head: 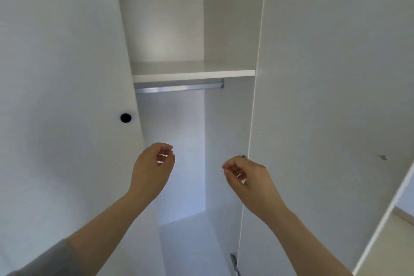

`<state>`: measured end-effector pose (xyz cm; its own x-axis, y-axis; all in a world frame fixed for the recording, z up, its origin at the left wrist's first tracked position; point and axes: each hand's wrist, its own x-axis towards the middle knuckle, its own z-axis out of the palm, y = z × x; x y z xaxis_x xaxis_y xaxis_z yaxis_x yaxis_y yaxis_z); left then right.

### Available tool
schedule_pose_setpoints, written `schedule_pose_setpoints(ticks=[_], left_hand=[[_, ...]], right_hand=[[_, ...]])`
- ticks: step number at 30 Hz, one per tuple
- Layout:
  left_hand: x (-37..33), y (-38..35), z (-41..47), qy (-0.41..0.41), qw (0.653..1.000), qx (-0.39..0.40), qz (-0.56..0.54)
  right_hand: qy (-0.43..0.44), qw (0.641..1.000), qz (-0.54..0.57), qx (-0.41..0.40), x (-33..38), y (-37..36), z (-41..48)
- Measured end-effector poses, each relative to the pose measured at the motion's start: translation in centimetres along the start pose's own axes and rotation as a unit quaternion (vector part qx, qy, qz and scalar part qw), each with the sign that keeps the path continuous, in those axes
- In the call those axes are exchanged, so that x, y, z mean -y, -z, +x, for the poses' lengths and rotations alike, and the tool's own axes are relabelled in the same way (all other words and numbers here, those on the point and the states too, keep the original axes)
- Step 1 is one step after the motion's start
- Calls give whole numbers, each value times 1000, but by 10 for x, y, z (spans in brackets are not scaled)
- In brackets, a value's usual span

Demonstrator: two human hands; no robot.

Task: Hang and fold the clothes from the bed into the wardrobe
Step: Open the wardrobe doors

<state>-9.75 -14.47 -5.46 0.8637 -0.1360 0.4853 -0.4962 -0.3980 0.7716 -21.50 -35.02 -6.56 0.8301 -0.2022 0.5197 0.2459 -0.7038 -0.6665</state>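
A white wardrobe stands open in front of me, with a shelf [192,73] across it and a metal hanging rail [179,88] just under the shelf. Nothing hangs on the rail and no clothes are in view. My left hand [154,163] is raised in front of the open compartment, near the edge of the left door [67,74], fingers loosely curled and holding nothing. My right hand [246,175] is raised beside the edge of the right door [324,74], fingers loosely curled, holding nothing.
A black round knob [125,117] sits on the left door near its edge. A small metal knob [384,157] is on the right door. A hinge [234,262] shows low on the right door's inside. Pale floor [389,244] lies at the lower right.
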Motion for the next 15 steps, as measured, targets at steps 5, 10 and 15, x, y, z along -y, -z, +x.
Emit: schedule_pose_setpoints(ticks=[5,10,15], left_hand=[[24,64,33,25,995,-66,69],[29,94,71,17,992,-79,99],[22,83,97,25,990,-41,136]], right_hand=[[33,998,51,28,31,-52,37],[51,995,70,40,48,-79,65],[39,997,54,43,43,-79,76]])
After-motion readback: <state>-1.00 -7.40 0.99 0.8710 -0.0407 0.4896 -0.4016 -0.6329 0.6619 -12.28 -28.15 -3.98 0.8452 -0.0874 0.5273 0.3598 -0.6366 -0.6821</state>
